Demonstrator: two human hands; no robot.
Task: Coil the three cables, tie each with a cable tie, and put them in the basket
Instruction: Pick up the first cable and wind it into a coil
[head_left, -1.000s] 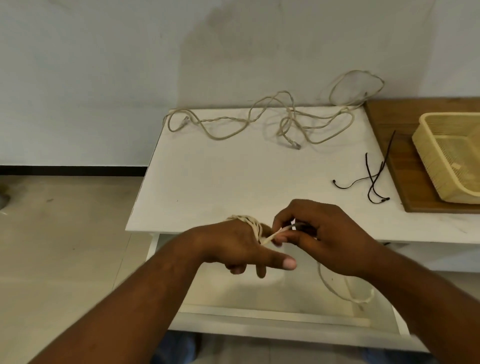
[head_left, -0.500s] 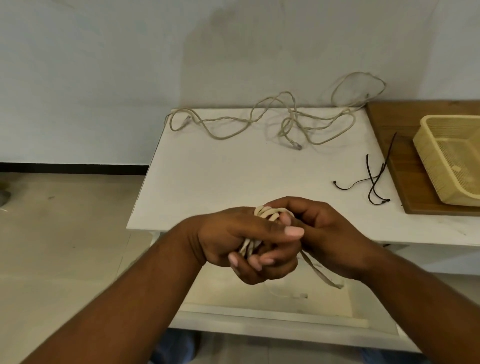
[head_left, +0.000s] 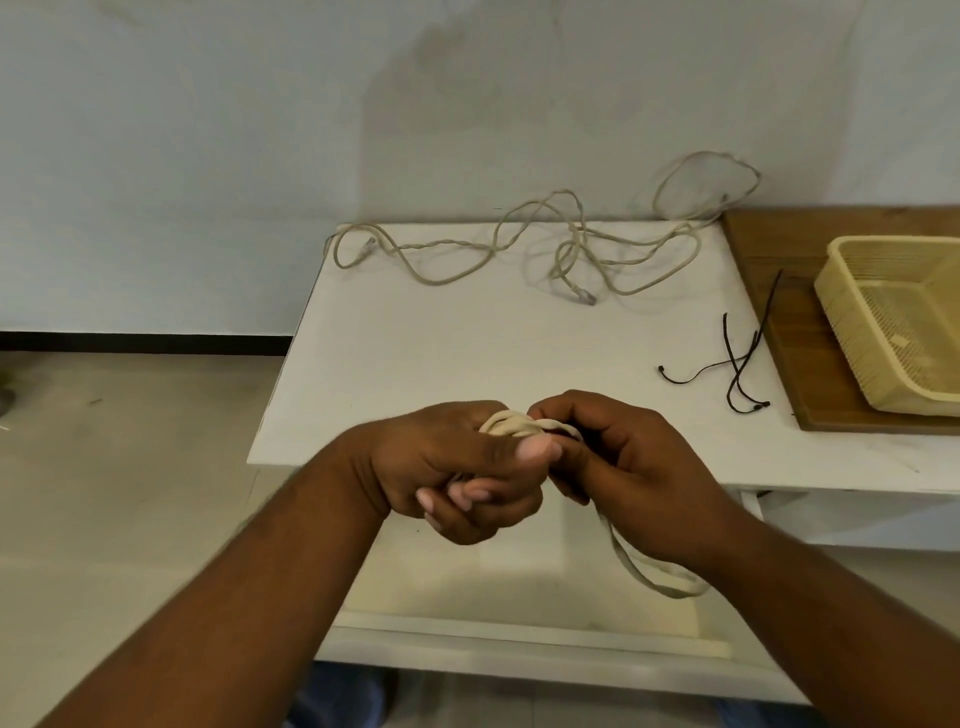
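My left hand grips a small coil of beige cable just in front of the white table's near edge. My right hand pinches the same cable at the coil's right side, and a loose tail hangs below that wrist. Loose beige cables lie tangled along the back of the table. Black cable ties lie at the table's right edge. An empty cream basket stands at the far right.
The basket sits on a wooden board that adjoins the white table on the right. A lower white shelf lies under my hands. A pale wall stands behind, and tiled floor spreads to the left.
My left hand has turned and curled round the coil. The right hand came in to the coil's right side, and the hanging tail has shifted under the right wrist.
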